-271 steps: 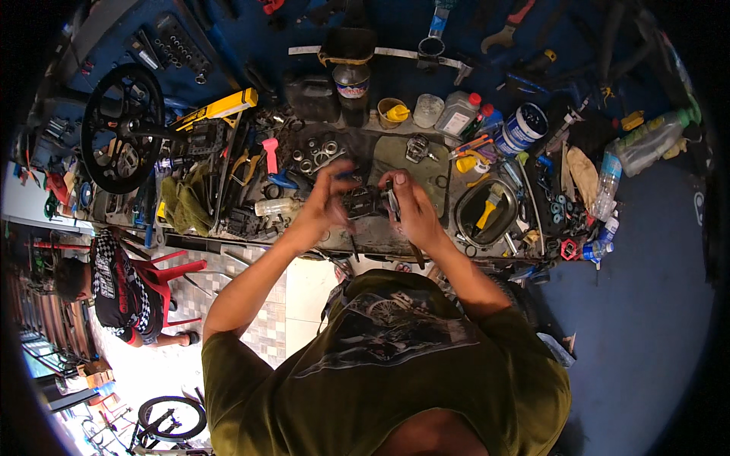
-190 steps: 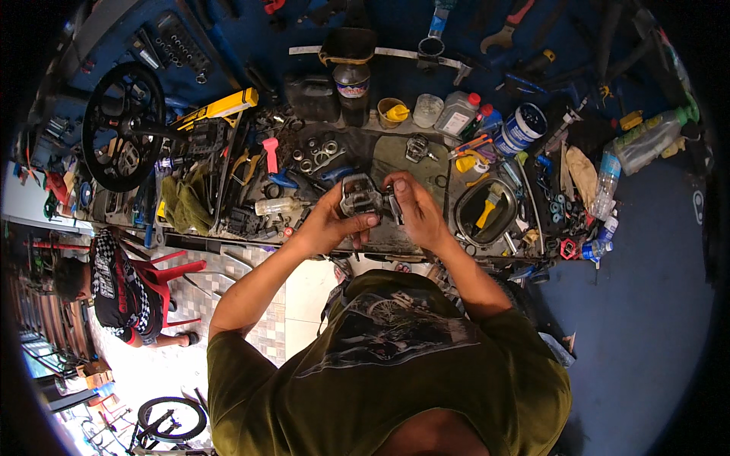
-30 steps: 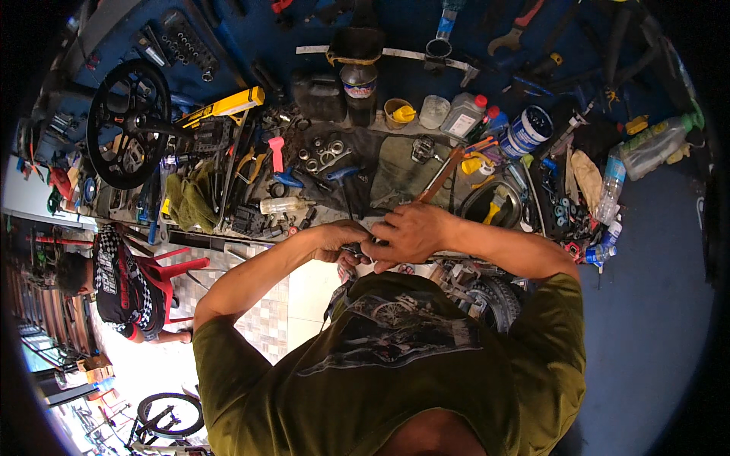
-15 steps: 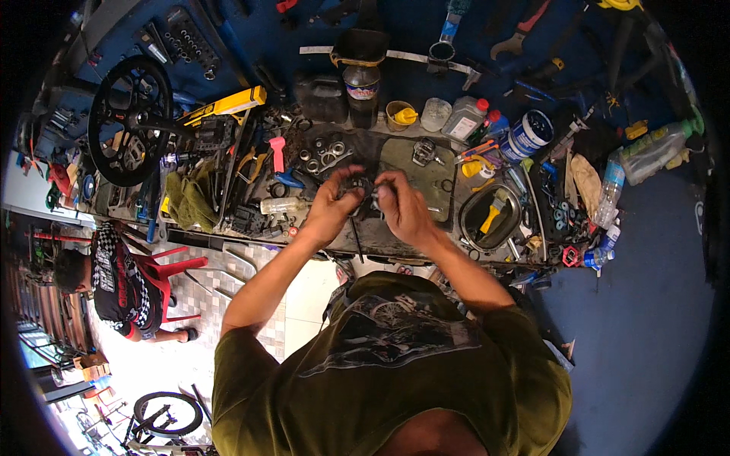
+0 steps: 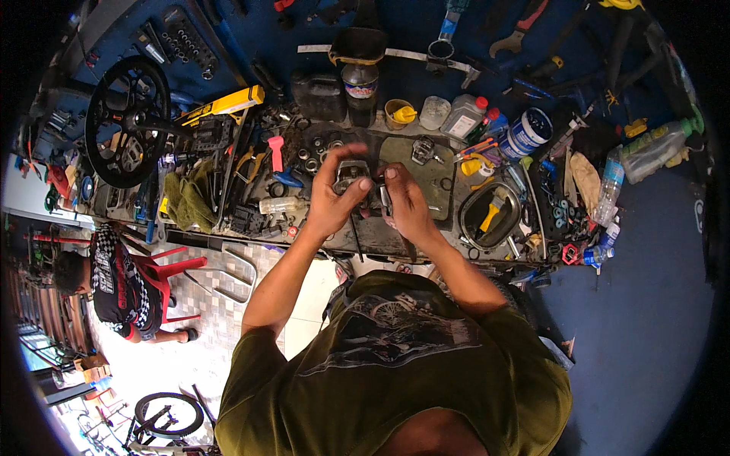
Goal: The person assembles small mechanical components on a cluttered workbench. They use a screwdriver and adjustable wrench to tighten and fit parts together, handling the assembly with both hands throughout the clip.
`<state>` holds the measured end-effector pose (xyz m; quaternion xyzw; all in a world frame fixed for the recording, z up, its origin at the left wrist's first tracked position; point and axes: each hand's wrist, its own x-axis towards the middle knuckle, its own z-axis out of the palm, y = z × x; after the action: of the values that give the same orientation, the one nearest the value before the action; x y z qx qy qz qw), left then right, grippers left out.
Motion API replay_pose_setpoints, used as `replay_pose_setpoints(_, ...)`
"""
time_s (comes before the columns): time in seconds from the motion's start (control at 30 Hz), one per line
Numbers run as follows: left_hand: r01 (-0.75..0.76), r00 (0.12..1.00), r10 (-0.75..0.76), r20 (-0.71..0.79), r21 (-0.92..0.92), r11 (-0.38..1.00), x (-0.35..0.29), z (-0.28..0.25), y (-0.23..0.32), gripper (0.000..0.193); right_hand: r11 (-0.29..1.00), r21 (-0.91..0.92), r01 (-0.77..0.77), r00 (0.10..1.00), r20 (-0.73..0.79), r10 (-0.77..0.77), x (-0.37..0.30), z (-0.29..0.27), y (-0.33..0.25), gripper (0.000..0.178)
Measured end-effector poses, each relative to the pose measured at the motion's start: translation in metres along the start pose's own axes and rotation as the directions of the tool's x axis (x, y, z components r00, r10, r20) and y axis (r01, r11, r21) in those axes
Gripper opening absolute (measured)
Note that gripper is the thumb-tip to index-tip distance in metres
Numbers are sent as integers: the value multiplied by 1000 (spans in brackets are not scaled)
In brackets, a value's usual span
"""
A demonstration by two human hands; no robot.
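Over the middle of the workbench, my left hand (image 5: pixel 333 194) is closed around a dark metal bicycle pedal (image 5: pixel 350 172), with the thumb along its side. My right hand (image 5: pixel 407 204) is close beside it, fingers closed on a slim, shiny metal piece (image 5: pixel 385 201) whose kind I cannot make out. Whether that piece touches the pedal is hidden between the hands. A similar pedal (image 5: pixel 423 150) with its axle showing lies on the greenish mat (image 5: pixel 399 148) beyond my right hand. Several bearing-like rings (image 5: pixel 312 164) lie beyond my left hand.
To the right is a metal tray (image 5: pixel 465 222) holding a yellow-handled brush (image 5: pixel 493 216). A pink-and-blue tool (image 5: pixel 277 154), a clear bottle (image 5: pixel 283 205) and a green rag (image 5: pixel 190 199) lie left. Bottles and a white-blue tub (image 5: pixel 526 137) stand behind. A person (image 5: pixel 114 277) sits at far left.
My left hand has opened out slightly and tilted, so the pedal shows more plainly. The right hand has turned, and the shiny metal piece in it is now visible.
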<state>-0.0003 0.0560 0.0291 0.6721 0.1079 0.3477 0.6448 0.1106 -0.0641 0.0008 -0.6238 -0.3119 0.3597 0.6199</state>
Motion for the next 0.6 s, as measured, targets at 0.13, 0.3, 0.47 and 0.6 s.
replay_pose_setpoints(0.13, 8, 971, 39, -237, 193, 981, 0, 9, -4, 15, 983, -91, 162, 987, 33, -159, 0, 1, -8, 40)
replay_pose_setpoints(0.3, 56, 970, -22, -241, 134, 989, -1, 9, 1, 15, 980, -69, 186, 983, 22, -184, -2, 3, -16, 35)
replay_pose_setpoints(0.47, 74, 975, -56, -216, 74, 995, -4, 12, 12, 13, 962, -174, 208, 978, 35, -205, 0, -1, -16, 36)
replay_pose_setpoints(0.6, 30, 978, 5, -211, 164, 986, -5, 17, 17, 12, 990, -104, 97, 995, 17, -96, -1, -1, -15, 40)
